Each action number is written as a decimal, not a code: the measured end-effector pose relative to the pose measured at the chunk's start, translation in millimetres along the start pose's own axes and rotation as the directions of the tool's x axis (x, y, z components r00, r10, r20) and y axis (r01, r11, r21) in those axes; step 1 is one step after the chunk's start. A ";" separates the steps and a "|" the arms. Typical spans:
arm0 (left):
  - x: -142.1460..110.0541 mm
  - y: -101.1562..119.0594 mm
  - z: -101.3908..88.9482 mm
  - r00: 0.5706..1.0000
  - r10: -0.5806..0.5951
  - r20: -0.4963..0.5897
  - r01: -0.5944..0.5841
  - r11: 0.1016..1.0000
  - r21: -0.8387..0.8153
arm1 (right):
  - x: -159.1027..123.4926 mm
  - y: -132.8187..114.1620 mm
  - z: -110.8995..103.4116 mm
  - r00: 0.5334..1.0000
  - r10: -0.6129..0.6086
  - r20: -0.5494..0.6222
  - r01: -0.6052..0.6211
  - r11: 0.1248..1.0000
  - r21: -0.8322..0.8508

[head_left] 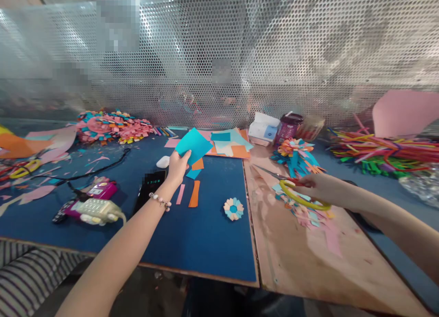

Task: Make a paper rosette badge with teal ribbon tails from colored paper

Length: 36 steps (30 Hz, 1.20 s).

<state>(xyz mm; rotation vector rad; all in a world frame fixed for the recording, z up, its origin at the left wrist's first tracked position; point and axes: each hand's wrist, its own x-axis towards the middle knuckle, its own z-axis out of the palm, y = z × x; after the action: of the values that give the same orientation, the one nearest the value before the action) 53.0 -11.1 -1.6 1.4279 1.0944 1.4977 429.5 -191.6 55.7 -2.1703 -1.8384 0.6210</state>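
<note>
My left hand (179,165) pinches a turquoise sheet of paper (195,144) by its lower edge, above the back of the blue table. Over the wooden board on the right, my right hand (313,189) is closed on yellow-handled scissors (291,191), whose blades point left toward the paper pile. Beneath the scissors lie small pastel paper cuttings (308,216). Orange strips (194,193) and a pink strip (180,194) rest in front of my left hand. A blue and cream paper flower (233,209) sits near the table's right edge.
Behind are stacked coloured papers (226,143), a white box (263,129) and a purple jar (290,125). A phone (149,189), a power strip (98,210) and a black cable (92,171) lie left. Bundled coloured strips (387,150) are at right. A perforated metal screen (206,47) stands behind.
</note>
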 end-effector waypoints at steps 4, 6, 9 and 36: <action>0.3 1.9 -1.4 1.000 -0.011 -0.013 0.011 1.000 -0.022 | -8.8 -10.8 -7.7 0.996 0.053 0.075 -0.071 0.963 0.260; 0.2 2.8 -2.2 0.999 -0.024 -0.029 0.024 0.999 -0.030 | -15.0 -19.5 -6.3 0.989 -0.021 0.147 -0.060 0.848 0.526; 0.3 2.7 -2.8 0.998 -0.037 -0.046 0.036 0.999 -0.034 | -19.8 -30.9 3.5 0.978 -0.113 0.175 -0.070 0.613 0.787; 15.8 -8.5 -14.2 0.993 -0.114 0.006 0.114 0.989 -0.092 | 11.7 -64.1 49.6 0.850 -0.491 0.190 -0.009 0.348 0.938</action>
<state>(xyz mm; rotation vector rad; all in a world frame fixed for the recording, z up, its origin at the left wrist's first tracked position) 37.7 5.6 -4.4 1.2815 1.0744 1.4474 351.8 -173.0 37.8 -0.9593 -1.3163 1.6859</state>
